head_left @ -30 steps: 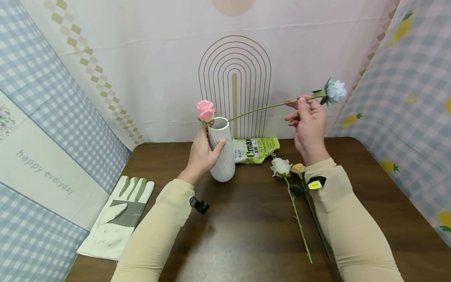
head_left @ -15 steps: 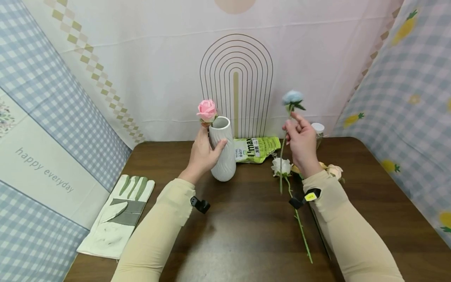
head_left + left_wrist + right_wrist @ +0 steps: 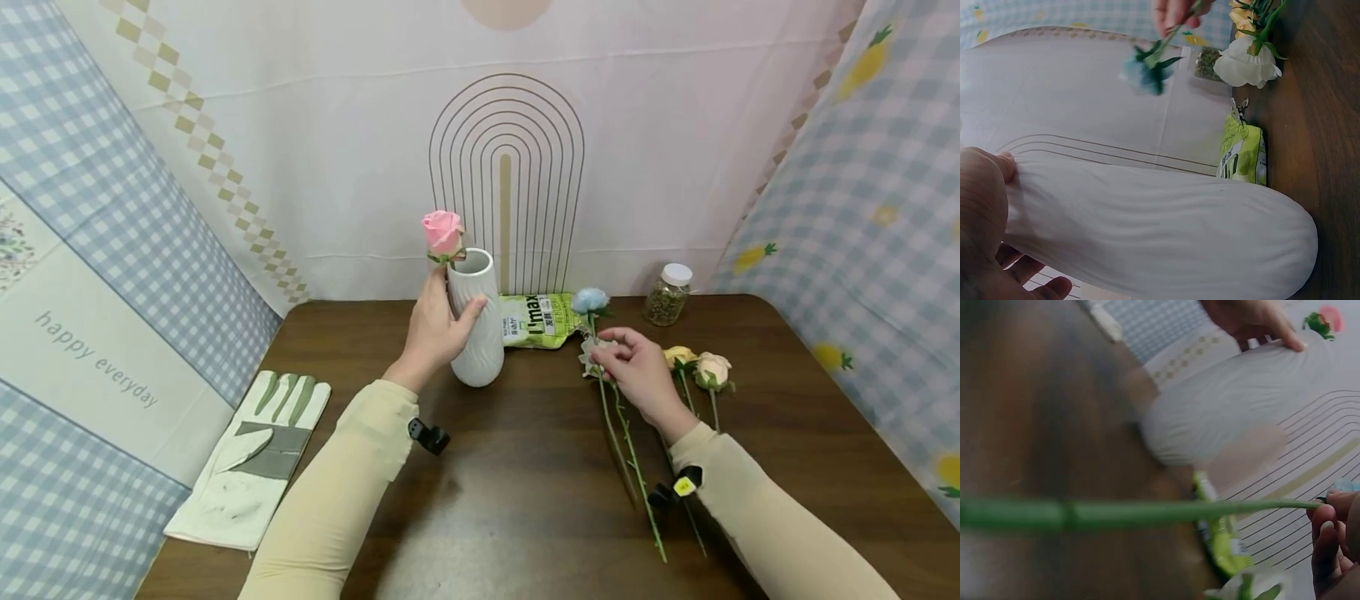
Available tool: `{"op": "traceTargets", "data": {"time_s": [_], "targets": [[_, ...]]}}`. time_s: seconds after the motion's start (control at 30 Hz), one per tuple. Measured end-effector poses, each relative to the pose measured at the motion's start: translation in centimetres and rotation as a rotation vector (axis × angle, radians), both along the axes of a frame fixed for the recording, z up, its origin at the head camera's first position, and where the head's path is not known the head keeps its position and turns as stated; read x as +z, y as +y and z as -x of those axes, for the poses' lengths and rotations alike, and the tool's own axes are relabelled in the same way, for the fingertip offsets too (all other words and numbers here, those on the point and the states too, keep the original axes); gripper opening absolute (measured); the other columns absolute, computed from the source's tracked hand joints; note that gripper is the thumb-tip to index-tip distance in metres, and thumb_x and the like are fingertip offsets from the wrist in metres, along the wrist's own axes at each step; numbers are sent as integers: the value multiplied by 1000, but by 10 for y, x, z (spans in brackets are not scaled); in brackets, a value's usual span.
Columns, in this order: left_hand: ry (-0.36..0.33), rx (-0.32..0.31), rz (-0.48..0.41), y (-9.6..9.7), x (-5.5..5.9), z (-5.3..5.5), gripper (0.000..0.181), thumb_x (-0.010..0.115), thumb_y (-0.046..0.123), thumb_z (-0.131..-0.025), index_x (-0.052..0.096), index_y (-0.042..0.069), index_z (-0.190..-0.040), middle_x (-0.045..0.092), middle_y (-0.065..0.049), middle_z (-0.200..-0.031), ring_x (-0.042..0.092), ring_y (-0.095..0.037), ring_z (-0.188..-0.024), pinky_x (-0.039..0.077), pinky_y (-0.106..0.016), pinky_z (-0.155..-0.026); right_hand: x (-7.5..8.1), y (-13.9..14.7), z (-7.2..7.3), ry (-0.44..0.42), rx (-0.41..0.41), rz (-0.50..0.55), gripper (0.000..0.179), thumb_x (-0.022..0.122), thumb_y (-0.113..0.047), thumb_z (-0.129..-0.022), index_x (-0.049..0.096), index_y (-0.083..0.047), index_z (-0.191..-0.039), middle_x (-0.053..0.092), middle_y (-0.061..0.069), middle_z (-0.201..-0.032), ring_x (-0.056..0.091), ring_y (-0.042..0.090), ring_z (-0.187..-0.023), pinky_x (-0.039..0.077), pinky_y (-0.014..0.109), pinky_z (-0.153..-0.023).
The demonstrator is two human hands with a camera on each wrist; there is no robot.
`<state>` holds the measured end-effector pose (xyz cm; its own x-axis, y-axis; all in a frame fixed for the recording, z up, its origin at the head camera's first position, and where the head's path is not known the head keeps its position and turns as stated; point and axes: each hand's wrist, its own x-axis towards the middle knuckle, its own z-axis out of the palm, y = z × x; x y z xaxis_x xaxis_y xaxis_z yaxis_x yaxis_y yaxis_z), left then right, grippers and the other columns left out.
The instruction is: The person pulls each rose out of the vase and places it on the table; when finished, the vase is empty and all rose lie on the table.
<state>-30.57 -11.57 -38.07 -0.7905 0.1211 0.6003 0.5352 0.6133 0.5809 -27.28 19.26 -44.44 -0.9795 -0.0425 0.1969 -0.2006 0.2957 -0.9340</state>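
Observation:
My left hand [image 3: 435,333] grips the upper part of a white ribbed vase [image 3: 480,350], which stands upright on the table. A pink rose [image 3: 442,233] leans out of its mouth on the left side. To the right, my right hand [image 3: 637,371] pinches the stem of a blue flower [image 3: 590,301] just below the bloom, with the stem slanting down toward the front of the table. Behind those fingers, the white rose [image 3: 1247,62] is partly covered in the head view. In the right wrist view the green stem [image 3: 1135,514] crosses close to the camera.
A yellow rose [image 3: 679,357] and a cream rose [image 3: 712,370] lie right of my right hand. Behind stand a green bag [image 3: 542,327] and a white-lidded jar [image 3: 667,298]. A work glove [image 3: 255,467] lies at the left edge.
My right hand has lowered the blue flower from beside the vase's mouth down toward the white rose, turning its stem from nearly level to steep. The left hand keeps holding the vase.

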Motion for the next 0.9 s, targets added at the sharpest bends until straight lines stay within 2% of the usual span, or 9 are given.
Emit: {"op": "traceTargets", "data": {"time_s": [0.27, 0.37, 0.5, 0.63, 0.73, 0.9], "targets": [[16, 1, -3, 0, 0, 1, 67, 64, 39, -90, 35, 5, -139, 51, -14, -125, 52, -28, -115, 44, -46, -95, -28, 3, -24, -55, 63, -29, 33, 65, -16, -92, 62, 0, -120, 71, 21, -91, 63, 21, -61, 52, 32, -53], [29, -6, -3, 0, 0, 2, 66, 64, 38, -90, 34, 6, -139, 51, -14, -126, 51, -28, -116, 43, -46, -96, -36, 3, -28, -52, 71, -103, 27, 67, -18, -91, 68, 0, -112, 71, 15, -86, 64, 22, -62, 53, 32, -53], [35, 1, 5, 0, -1, 3, 68, 64, 37, -90, 33, 4, -140, 50, -14, -127, 50, -28, -117, 42, -45, -98, -43, 4, -31, -37, 89, -235, 22, 69, -18, -89, 73, -4, -106, 70, 5, -81, 62, 17, -63, 50, 27, -52], [41, 5, 10, 1, -2, 3, 70, 64, 38, -90, 32, 3, -142, 50, -15, -127, 50, -29, -118, 42, -45, -98, -47, 5, -31, -53, 106, -306, 21, 71, -17, -88, 74, -7, -106, 72, 3, -90, 59, 12, -61, 48, 26, -52], [51, -1, 4, 2, -2, 4, 70, 63, 39, -90, 32, 4, -142, 50, -15, -127, 49, -28, -118, 42, -46, -98, -49, 7, -31, -86, 120, -309, 23, 70, -16, -88, 74, -6, -108, 72, 6, -89, 58, 12, -57, 48, 27, -49], [46, -1, -5, 2, -5, 4, 67, 64, 38, -90, 35, 3, -139, 50, -15, -125, 50, -28, -116, 43, -46, -96, -52, 7, -31, -169, 124, -238, 23, 69, -12, -89, 72, -3, -110, 71, 8, -78, 63, 16, -60, 52, 28, -51]]}}
